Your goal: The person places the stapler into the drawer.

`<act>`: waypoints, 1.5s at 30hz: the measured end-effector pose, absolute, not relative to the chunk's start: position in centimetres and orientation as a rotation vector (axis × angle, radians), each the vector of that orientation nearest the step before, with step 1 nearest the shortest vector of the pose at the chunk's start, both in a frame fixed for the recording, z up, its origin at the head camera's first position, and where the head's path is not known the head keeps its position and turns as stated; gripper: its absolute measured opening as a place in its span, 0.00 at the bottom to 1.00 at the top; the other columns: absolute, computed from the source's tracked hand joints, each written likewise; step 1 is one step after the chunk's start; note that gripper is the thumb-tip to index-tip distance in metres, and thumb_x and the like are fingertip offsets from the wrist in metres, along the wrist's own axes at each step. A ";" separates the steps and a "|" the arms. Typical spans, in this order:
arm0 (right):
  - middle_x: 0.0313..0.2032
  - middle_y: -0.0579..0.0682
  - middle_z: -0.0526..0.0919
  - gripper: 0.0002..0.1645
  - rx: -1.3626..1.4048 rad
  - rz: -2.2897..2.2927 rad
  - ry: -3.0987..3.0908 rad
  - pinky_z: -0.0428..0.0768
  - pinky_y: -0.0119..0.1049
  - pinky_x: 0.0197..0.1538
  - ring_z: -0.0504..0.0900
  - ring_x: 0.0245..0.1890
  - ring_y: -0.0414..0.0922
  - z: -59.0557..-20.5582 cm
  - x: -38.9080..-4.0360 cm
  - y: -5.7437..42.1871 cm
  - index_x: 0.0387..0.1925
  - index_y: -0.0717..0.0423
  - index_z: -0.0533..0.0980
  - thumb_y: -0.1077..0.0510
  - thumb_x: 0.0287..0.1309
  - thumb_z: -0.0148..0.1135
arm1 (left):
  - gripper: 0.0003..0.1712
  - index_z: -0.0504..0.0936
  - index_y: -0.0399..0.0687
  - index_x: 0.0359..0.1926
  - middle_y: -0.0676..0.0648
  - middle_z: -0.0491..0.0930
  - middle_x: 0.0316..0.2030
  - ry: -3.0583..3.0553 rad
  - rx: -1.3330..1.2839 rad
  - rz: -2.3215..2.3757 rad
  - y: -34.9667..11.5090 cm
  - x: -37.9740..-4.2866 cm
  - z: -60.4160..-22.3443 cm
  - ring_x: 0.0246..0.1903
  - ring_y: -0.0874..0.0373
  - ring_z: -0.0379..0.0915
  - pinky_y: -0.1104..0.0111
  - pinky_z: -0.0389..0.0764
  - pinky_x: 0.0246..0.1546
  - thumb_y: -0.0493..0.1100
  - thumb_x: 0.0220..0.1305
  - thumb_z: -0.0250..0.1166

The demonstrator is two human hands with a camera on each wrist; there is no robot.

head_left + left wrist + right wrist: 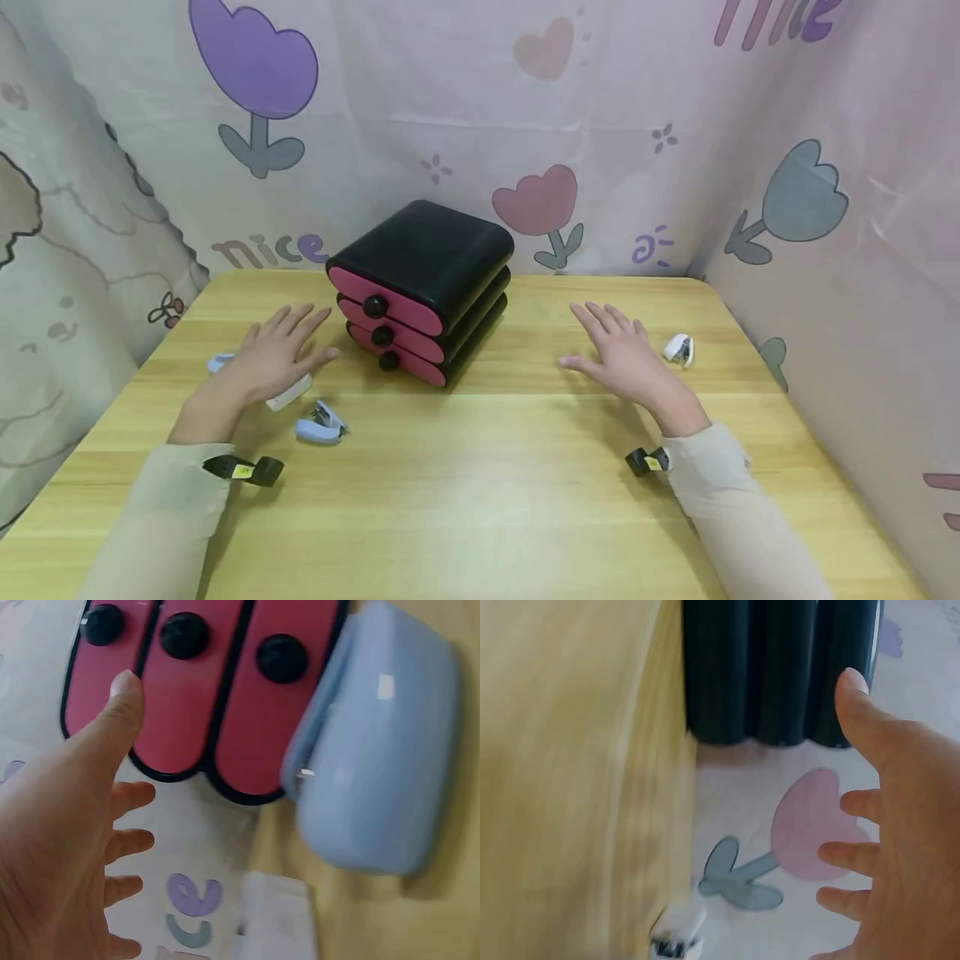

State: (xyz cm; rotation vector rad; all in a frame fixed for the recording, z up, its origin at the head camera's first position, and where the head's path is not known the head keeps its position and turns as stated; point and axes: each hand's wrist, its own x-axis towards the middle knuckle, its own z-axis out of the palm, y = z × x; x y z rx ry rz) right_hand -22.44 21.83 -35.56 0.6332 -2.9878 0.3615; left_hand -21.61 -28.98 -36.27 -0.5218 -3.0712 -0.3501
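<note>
My left hand (pixel 273 358) is held out over the left side of the table, fingers spread and holding nothing. Partly covered by it in the head view are a white stapler (pixel 290 393) and a light blue stapler (pixel 221 362). Closer to me lies another light blue mini stapler (pixel 321 427), its jaws apart; a light blue stapler (pixel 379 750) looms large in the left wrist view. On the right, my right hand (pixel 626 358) hovers with fingers extended, nothing in it. Just beyond its outer side sits a white mini stapler (pixel 678 350).
Between the hands, towards the back, stands a black three-drawer box (pixel 431 250) with pink fronts and round black knobs (pixel 376 306); its drawers are closed. Printed curtains (pixel 420 100) hang behind and at both sides of the wooden table (pixel 480 500).
</note>
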 end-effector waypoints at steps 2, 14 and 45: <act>0.74 0.59 0.51 0.55 0.685 0.382 -2.941 0.44 0.70 0.67 0.48 0.72 0.64 -35.3 -22.4 21.2 0.78 0.46 0.46 0.24 0.59 0.49 | 0.44 0.47 0.46 0.77 0.30 0.47 0.73 -3.022 -0.551 -0.394 -29.0 -21.6 -35.8 0.70 0.26 0.38 0.30 0.43 0.62 0.65 0.72 0.48; 0.70 0.58 0.61 0.48 0.883 0.499 -2.714 0.52 0.59 0.70 0.57 0.70 0.59 -33.2 -22.9 17.0 0.75 0.51 0.56 0.34 0.62 0.58 | 0.45 0.40 0.55 0.78 0.35 0.45 0.75 -2.897 -0.546 -0.606 -28.3 -22.9 -32.8 0.72 0.33 0.40 0.36 0.47 0.66 0.60 0.72 0.52; 0.74 0.50 0.56 0.44 1.271 0.414 -2.625 0.46 0.41 0.74 0.47 0.75 0.49 -28.8 -25.2 7.1 0.74 0.47 0.59 0.32 0.65 0.51 | 0.37 0.53 0.57 0.77 0.46 0.48 0.76 -2.867 -0.756 -0.778 -25.2 -28.3 -29.6 0.73 0.41 0.44 0.39 0.50 0.67 0.60 0.73 0.51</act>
